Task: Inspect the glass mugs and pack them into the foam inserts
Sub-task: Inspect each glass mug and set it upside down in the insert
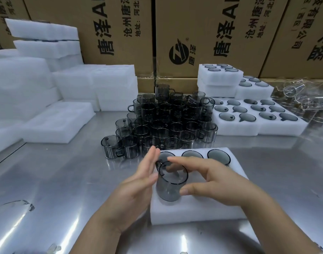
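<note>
— What's biggest here?
— A wall of cardboard boxes [202, 33] at the back, then the shiny steel tabletop [65, 180]. White foam blocks [28, 88] are stacked at the left. Filled foam trays [255, 125] sit at the right, with mug mouths showing.
— And the glass?
— A heap of mugs [166, 121] sits mid-tabletop, smoky grey and see-through, piled several high, handles pointing every way. Just in front lies a foam insert [193, 209] with a row of three mugs [192, 154] sunk along its far edge, mouths up.
— The one being handled?
— That mug [170, 187] is over the insert's near left part. It has the same smoky glass and a dark rim. It stands nearly upright, its long axis leaning a little, mouth up toward the camera, handle on the far left side.
— The grip?
— The left hand [136, 187] lies flat against its left side, fingers straight. The right hand [217, 182] holds it, thumb on the wall and forefinger arched over the rim.
— Anything unclear?
— Whether its base sits in a pocket. The right hand covers the near pockets. Clear glassware [303, 96] at far right is a blur.
</note>
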